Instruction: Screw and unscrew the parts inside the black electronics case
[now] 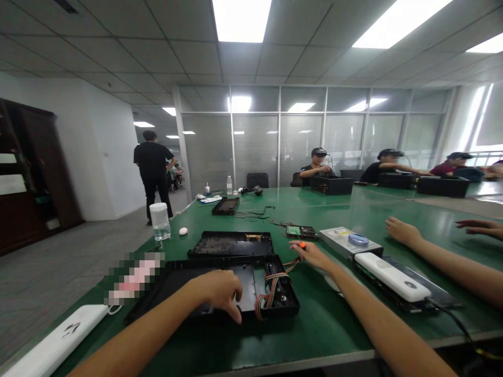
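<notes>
A black plastic casing (288, 293) lies in front of me, with striped ribbon cables (271, 293) bundled in its right end. My left hand (222, 290) is over the casing's middle, thumb and fingers apart, holding nothing I can see; whether it touches the casing I cannot tell. Beyond the casing's right rear corner, my right hand (312, 255) is closed on a small orange-handled screwdriver (302, 244), most of it hidden by the fingers. Behind the casing sits a second black panel (231, 244). A green circuit board in a black frame (301, 231) lies just past my right hand.
Right of my arm are a metal box (340, 238) with a blue round lid (358, 239) and a white power bank (393, 276). A co-worker's hand (403, 231) rests near them. On the left stand a clear jar (160, 222) and a long white device (63, 340).
</notes>
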Demonstrator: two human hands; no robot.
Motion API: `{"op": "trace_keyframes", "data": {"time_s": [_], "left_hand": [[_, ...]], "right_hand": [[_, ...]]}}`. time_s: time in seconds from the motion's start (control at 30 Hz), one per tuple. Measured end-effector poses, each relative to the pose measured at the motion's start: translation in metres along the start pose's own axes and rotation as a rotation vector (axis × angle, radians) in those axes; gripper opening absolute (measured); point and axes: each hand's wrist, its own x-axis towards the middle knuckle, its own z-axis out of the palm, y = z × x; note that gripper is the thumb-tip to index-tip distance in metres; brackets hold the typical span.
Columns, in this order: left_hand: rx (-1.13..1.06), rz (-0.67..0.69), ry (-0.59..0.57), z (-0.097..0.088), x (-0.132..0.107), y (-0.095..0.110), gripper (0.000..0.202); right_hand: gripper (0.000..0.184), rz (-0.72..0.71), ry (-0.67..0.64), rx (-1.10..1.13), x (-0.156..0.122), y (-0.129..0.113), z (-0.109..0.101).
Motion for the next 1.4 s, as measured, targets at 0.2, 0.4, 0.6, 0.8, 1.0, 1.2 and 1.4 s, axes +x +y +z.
{"op": "trace_keyframes", "data": {"time_s": [0.2, 0.4, 0.6, 0.8, 1.0, 1.2, 1.4], "left_hand": [[0.044, -0.104, 0.334, 0.002, 0.061, -0.076, 0.062], [0.048, -0.093, 0.323, 0.031, 0.082, -0.114, 0.021], [0.1, -0.108, 0.455, 0.036, 0.074, -0.102, 0.027], [0.097, 0.111, 0.585, 0.029, 0.075, -0.082, 0.027], [0.064, 0.182, 0.553, 0.032, 0.085, -0.075, 0.017], [0.153, 0.191, 0.558, 0.031, 0.086, -0.073, 0.017], [0.22, 0.182, 0.558, 0.03, 0.082, -0.064, 0.017]], "right_hand": [[0.02, -0.044, -0.096, -0.571, 0.003, -0.042, 0.031], [0.031, 0.214, -0.119, -0.728, -0.003, -0.037, 0.012], [0.032, 0.303, -0.113, -0.677, -0.006, -0.035, 0.004], [0.031, 0.329, 0.005, -0.502, 0.003, -0.039, 0.005], [0.028, 0.314, 0.041, -0.429, 0.007, -0.043, 0.011], [0.025, 0.261, 0.033, -0.388, 0.006, -0.044, 0.016], [0.03, 0.133, -0.027, -0.31, 0.006, -0.048, 0.023]]}}
